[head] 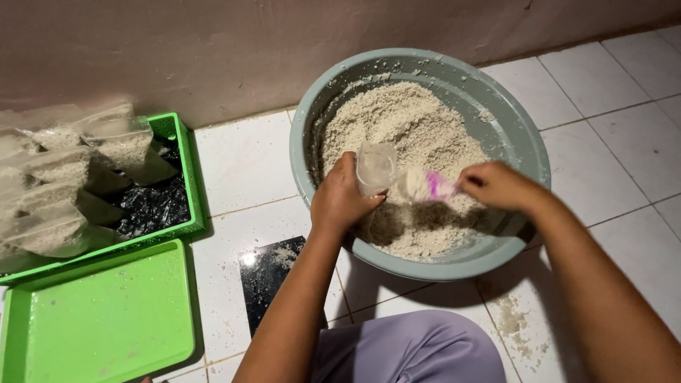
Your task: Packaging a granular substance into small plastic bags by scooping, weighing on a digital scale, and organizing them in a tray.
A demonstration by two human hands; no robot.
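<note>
A large grey-green basin (525,138) sits on the white tile floor, filled with a pale crumbly grain mix (404,120). Over its near side my left hand (340,198) holds a small clear plastic bag (376,167) with its mouth up. My right hand (496,186) grips a pink-handled scoop (425,186) heaped with the mix, its tip touching the bag's mouth.
To the left a green crate (186,177) holds several filled clear bags (64,184) on black plastic. A green lid or tray (99,319) lies in front of it. A dark flat scale-like slab (266,280) rests by my knee. Spilled crumbs dot the tiles; a wall runs behind.
</note>
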